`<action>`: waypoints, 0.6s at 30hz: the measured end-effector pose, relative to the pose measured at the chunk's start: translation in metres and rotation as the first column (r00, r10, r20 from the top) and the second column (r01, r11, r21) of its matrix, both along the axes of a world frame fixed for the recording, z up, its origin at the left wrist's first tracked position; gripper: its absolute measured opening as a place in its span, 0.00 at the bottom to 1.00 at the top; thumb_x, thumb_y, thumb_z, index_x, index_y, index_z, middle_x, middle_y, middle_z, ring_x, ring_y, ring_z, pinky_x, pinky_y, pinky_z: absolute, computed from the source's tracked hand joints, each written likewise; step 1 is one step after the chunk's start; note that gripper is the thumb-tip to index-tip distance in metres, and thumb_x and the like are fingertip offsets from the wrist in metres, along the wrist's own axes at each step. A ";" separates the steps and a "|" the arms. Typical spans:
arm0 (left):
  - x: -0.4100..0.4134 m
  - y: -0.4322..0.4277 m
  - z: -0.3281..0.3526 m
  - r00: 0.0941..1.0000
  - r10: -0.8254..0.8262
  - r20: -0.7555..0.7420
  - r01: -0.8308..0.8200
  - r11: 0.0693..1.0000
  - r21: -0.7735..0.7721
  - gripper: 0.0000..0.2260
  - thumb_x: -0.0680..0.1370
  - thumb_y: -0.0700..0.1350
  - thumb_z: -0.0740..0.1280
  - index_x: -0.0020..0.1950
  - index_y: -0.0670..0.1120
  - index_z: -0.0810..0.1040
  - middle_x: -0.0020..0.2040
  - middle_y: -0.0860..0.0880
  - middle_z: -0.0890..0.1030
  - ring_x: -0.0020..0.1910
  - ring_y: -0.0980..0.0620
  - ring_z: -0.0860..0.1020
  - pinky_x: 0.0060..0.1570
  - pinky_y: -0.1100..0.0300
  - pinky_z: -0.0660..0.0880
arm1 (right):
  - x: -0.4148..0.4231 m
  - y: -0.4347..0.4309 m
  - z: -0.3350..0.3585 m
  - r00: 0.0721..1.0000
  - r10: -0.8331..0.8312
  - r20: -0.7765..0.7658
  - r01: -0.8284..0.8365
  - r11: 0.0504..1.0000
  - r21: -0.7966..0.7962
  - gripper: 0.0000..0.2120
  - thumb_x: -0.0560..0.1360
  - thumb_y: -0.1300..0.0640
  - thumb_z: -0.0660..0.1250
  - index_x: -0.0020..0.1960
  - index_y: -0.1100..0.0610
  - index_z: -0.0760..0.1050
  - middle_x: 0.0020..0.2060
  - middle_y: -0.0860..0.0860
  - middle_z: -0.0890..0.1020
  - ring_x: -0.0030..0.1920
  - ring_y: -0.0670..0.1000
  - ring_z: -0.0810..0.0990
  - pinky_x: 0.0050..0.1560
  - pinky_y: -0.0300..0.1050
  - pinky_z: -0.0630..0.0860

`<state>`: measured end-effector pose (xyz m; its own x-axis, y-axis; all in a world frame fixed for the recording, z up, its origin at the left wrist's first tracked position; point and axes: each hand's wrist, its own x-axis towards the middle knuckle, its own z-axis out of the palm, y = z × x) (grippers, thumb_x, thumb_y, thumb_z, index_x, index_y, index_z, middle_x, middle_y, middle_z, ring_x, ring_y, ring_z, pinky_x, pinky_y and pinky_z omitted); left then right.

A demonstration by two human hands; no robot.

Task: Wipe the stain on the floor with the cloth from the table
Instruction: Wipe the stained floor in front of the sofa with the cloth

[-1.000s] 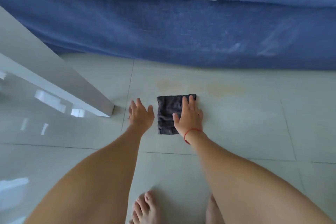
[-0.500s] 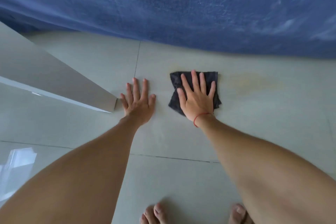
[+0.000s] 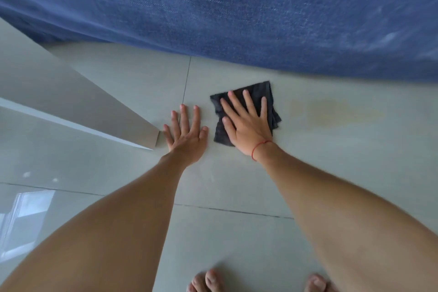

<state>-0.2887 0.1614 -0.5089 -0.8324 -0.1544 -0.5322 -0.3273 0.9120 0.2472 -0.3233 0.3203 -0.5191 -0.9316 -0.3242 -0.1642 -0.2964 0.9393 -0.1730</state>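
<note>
A dark grey cloth (image 3: 219, 131) lies folded on the pale floor tiles, just in front of the sofa. My right hand (image 3: 246, 125), with a red thread at the wrist, lies flat on top of it and presses it down, fingers spread. A faint yellowish stain (image 3: 327, 111) spreads over the tile to the right of the cloth, a short gap away from it. My left hand (image 3: 187, 135) rests palm down on the bare floor just left of the cloth, fingers apart, holding nothing.
A blue sofa front (image 3: 237, 7) fills the top of the view, close behind the cloth. A white table panel (image 3: 71, 102) slants in from the left, and its corner ends beside my left hand. My bare feet (image 3: 208, 282) show at the bottom edge.
My right hand has slid fully onto the cloth and spread its fingers, and the cloth has turned slightly. My left hand has flattened out. The view has dropped closer to the floor.
</note>
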 end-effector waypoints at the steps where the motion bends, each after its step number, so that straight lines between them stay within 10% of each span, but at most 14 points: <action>1: 0.000 0.000 0.001 1.000 0.001 0.004 -0.001 1.000 0.004 0.26 0.82 0.55 0.44 0.77 0.59 0.34 0.77 0.52 0.31 0.77 0.49 0.31 0.73 0.46 0.32 | 0.017 0.004 0.001 1.000 0.020 -0.008 -0.020 1.000 -0.014 0.25 0.80 0.44 0.49 0.76 0.46 0.60 0.77 0.45 0.60 0.77 0.56 0.57 0.73 0.69 0.50; 8: 0.000 0.001 0.006 1.000 -0.002 0.015 0.002 1.000 0.008 0.27 0.82 0.55 0.44 0.77 0.58 0.34 0.77 0.51 0.31 0.76 0.48 0.31 0.73 0.46 0.32 | 0.120 0.037 -0.001 1.000 -0.008 -0.014 0.007 0.997 -0.074 0.22 0.79 0.46 0.54 0.72 0.46 0.68 0.73 0.44 0.68 0.74 0.55 0.66 0.71 0.66 0.54; 18: 0.000 0.003 -0.001 1.000 0.008 -0.008 -0.008 1.000 -0.029 0.26 0.82 0.55 0.44 0.77 0.58 0.35 0.78 0.52 0.32 0.77 0.49 0.32 0.73 0.47 0.32 | -0.001 0.004 -0.001 0.981 -0.183 0.062 0.186 0.982 -0.045 0.24 0.82 0.44 0.46 0.77 0.43 0.54 0.78 0.41 0.53 0.79 0.52 0.47 0.73 0.69 0.41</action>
